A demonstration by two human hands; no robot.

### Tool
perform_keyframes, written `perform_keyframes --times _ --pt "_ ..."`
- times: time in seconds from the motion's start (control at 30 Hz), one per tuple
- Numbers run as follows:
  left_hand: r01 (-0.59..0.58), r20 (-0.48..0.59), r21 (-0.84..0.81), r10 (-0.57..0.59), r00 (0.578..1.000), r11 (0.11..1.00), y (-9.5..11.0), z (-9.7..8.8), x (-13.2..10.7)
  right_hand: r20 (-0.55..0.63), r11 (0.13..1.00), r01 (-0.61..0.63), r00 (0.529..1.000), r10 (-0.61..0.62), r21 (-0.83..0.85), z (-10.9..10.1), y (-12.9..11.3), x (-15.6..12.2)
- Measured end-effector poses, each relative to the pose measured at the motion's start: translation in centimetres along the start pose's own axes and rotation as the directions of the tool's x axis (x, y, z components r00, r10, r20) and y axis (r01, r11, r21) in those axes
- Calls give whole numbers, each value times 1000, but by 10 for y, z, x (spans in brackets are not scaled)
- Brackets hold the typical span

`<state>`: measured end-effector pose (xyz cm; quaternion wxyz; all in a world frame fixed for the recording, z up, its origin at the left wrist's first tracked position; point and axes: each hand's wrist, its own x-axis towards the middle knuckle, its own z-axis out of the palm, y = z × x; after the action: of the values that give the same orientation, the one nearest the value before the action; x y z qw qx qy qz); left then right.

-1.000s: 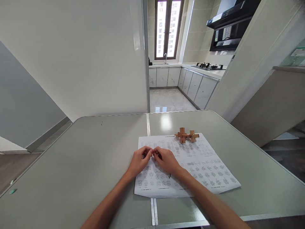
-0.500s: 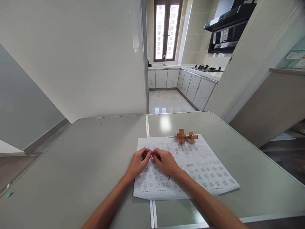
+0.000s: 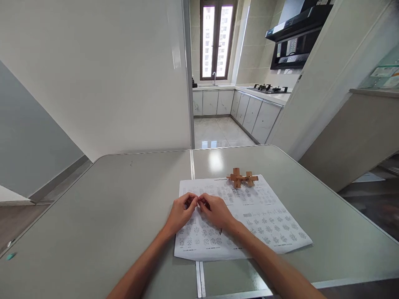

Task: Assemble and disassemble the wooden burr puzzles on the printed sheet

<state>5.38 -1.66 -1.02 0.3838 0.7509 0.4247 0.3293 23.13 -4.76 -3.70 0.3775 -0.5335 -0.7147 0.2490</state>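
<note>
Fingertips meeting, my left hand [image 3: 181, 211] and my right hand [image 3: 217, 211] are both pinched closed over a white printed sheet [image 3: 249, 241]. Anything between the fingers is too small or hidden to make out. Rows of small line diagrams cover the sheet, which lies partly under my hands and forearms. At its far edge rest two cross-shaped wooden interlocking puzzles, a larger one [image 3: 237, 177] and a smaller one [image 3: 249, 178], touching or nearly so. Neither hand touches them.
The grey-green table [image 3: 93, 224] has a metal seam [image 3: 198, 278] running down its middle. A small teal object [image 3: 11, 256] lies near the left edge. Beyond the table stand a white wall panel [image 3: 124, 74] and a kitchen with a gas hob [image 3: 270, 88].
The view has shifted very slightly. My hands keep the same pinch in the same place, and the wooden puzzles and sheet stay where they were.
</note>
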Motion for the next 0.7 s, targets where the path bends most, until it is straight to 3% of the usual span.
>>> perform_keyframes --times 0.7 --pt "-7 -9 5 7 1000 1000 -2 1 1 -1 1000 3 1000 -3 -9 1 1 1"
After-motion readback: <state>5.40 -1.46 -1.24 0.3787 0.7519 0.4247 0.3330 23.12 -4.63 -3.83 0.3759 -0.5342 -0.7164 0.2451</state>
